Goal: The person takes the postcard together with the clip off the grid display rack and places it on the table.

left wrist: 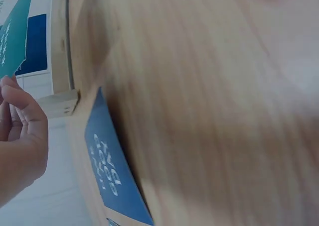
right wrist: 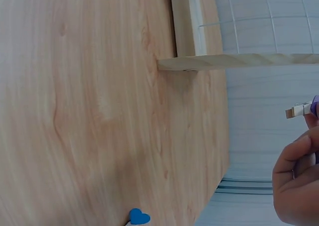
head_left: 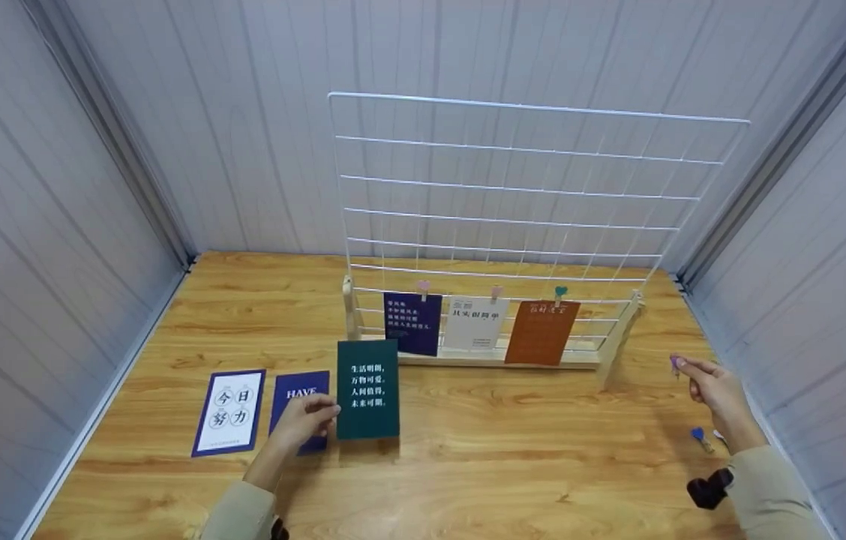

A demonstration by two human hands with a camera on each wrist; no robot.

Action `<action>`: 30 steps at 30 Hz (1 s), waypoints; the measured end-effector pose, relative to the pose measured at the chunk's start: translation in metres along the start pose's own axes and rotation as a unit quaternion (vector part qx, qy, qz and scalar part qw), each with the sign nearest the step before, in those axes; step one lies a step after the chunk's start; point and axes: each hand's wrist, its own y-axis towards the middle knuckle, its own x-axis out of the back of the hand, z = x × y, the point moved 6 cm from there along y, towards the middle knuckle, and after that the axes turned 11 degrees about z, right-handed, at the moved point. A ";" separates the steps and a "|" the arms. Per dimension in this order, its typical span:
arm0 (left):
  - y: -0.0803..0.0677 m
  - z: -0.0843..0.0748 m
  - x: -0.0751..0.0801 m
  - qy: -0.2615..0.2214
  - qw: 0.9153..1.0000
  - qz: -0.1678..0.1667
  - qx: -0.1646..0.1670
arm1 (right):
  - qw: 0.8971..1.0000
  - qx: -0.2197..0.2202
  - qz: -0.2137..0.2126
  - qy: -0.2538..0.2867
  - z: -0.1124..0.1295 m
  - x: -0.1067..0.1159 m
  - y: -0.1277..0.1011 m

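My left hand (head_left: 305,421) pinches the left edge of a dark green card (head_left: 368,420) with white writing, held above the table in front of the rack. At the right, my right hand (head_left: 719,394) pinches a small clothespin (right wrist: 300,110) with a purple heart (head_left: 676,363). The white wire grid rack (head_left: 535,225) stands on a wooden base. Three cards hang low on it by heart clothespins: a navy card (head_left: 413,324), a white card (head_left: 474,324) and an orange card (head_left: 541,332).
A blue-bordered white card (head_left: 228,412) and a purple card (head_left: 300,386), partly covered by my left hand, lie on the wooden table (head_left: 483,465). A blue heart clothespin (head_left: 700,437) and a white one (head_left: 720,435) lie below my right hand. Panel walls (head_left: 243,135) enclose the table.
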 end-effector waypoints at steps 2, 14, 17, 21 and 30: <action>-0.001 0.004 0.001 0.004 1.000 -0.002 0.006 | 1.000 -0.001 -0.001 -0.003 -0.004 0.000 0.000; -0.005 0.027 0.003 -0.005 0.999 0.005 0.045 | 0.998 0.009 0.013 -0.064 -0.027 0.001 -0.002; -0.006 0.032 0.005 -0.011 0.998 -0.009 0.059 | 0.997 0.002 0.007 -0.072 -0.034 0.001 -0.001; -0.008 0.036 0.007 -0.019 0.997 -0.021 0.072 | 0.995 -0.015 0.000 -0.096 -0.045 0.002 -0.001; -0.009 0.044 0.009 0.005 0.995 -0.038 0.095 | 0.990 -0.034 -0.009 -0.134 -0.069 0.007 -0.006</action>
